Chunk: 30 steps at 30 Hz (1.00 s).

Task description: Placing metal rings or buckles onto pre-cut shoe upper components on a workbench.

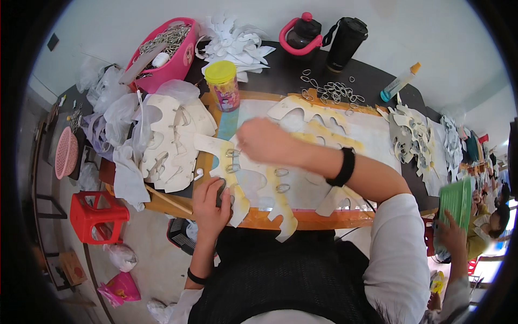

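**Two hands on a cream cut-out strip at a crowded desk**

The landmark here is the cream and yellow cut-out strip with metal rings set along it, lying on the orange-edged board at the middle of the desk.

Far to the left of the strip, a pink perforated basket hangs off the desk edge, and below it a red plastic stool stands on the floor. Up and left of the strip, a bright pink tub holds a heap of metal rings and a grey card. Between tub and strip lie crumpled clear bags and a stack of cream cut-outs.

The left hand presses on the strip's lower left end, fingers curled around a small dark thing that is mostly hidden, so I cannot tell what it is. Just above the strip stands a jar with a yellow lid; its contents cannot be made out.

The right hand crosses over the strip's upper part, blurred, fingers drawn together; whether it grips anything cannot be told. Its forearm lies over further yellow-edged cut-outs and blocks part of them.

Above and right of the strip, loose metal rings are scattered on the dark desk, beyond them a black bottle with a pink handle and a black flask. Further right lies a clear bottle with an orange tip, then a pile of grey and cream cut-outs. At the far right, another person's hand holds a green tray.
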Each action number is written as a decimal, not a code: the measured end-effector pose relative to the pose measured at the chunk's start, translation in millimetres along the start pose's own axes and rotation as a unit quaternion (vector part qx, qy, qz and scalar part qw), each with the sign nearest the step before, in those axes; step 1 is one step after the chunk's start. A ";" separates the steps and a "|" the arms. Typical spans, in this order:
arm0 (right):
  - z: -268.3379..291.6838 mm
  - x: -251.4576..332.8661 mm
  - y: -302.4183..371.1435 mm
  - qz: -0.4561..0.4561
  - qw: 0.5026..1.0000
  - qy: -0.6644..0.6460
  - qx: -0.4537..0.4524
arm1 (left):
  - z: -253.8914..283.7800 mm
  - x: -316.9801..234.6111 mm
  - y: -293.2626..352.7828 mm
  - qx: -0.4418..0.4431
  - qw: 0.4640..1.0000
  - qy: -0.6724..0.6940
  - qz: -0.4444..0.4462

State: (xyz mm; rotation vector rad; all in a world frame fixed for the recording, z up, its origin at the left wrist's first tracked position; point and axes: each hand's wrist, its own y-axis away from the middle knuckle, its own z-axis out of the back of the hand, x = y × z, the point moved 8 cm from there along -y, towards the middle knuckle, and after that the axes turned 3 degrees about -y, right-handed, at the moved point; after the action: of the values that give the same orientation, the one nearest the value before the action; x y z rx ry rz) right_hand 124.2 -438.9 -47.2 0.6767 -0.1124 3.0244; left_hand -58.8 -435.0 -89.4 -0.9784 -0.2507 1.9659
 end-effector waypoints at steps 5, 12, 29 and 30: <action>82.5 -120.7 1.4 -0.164 0.982 0.076 -0.050 | 1.3 -0.4 0.5 0.002 1.000 -0.003 -0.002; 104.3 -245.8 59.6 -0.194 0.980 0.020 -0.037 | 0.8 -5.7 -4.1 0.009 1.000 -0.007 -0.020; 96.4 -223.3 99.4 -0.272 0.925 -0.260 -0.060 | 3.7 -1.2 -2.5 0.015 1.000 -0.010 -0.014; 94.4 -222.0 103.0 -0.270 0.924 -0.264 -0.061 | 3.9 -1.8 -2.8 0.015 1.000 -0.008 -0.013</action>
State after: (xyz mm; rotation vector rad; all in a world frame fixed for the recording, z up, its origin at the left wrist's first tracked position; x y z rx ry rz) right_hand 359.2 -554.3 -63.2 1.2491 -0.1041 2.2351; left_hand -59.3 -434.1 -84.4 -0.9362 -0.2406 1.9479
